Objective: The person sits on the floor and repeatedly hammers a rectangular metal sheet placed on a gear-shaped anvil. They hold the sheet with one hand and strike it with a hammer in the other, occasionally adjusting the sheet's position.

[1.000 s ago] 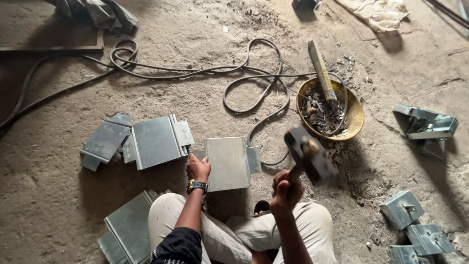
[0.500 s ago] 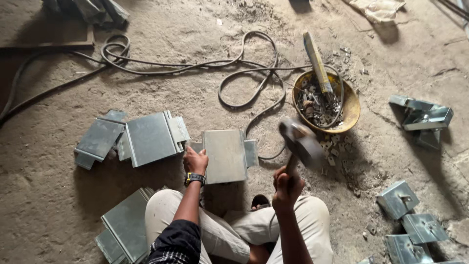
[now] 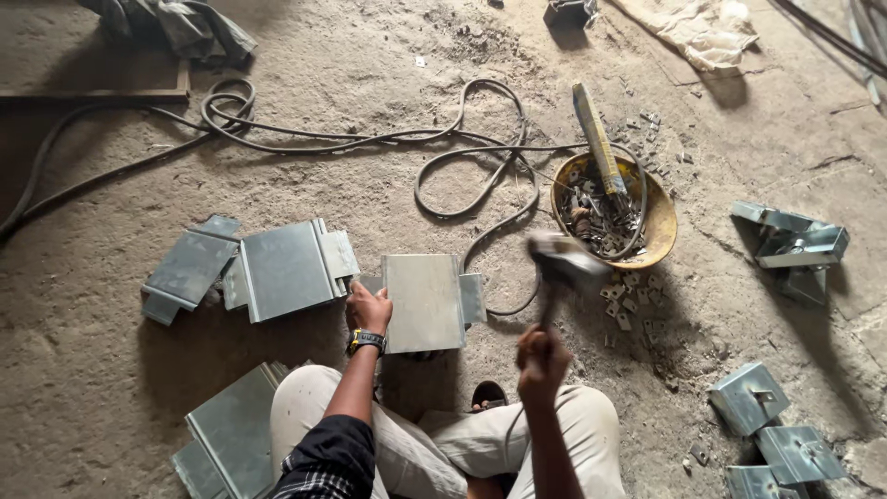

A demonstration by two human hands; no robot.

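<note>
Right hand clenched round the raised hammer, left hand pressing flat on the metal plate: a skewed blow could catch those fingers

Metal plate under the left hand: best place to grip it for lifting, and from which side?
Probably the plate's left long edge, coming from the left, where the left hand already rests. It lies flat on the dirt floor, so only edges offer purchase. The right side carries a narrower offset tab and sits nearer the raised hammer in the right hand, so avoid it.
</note>
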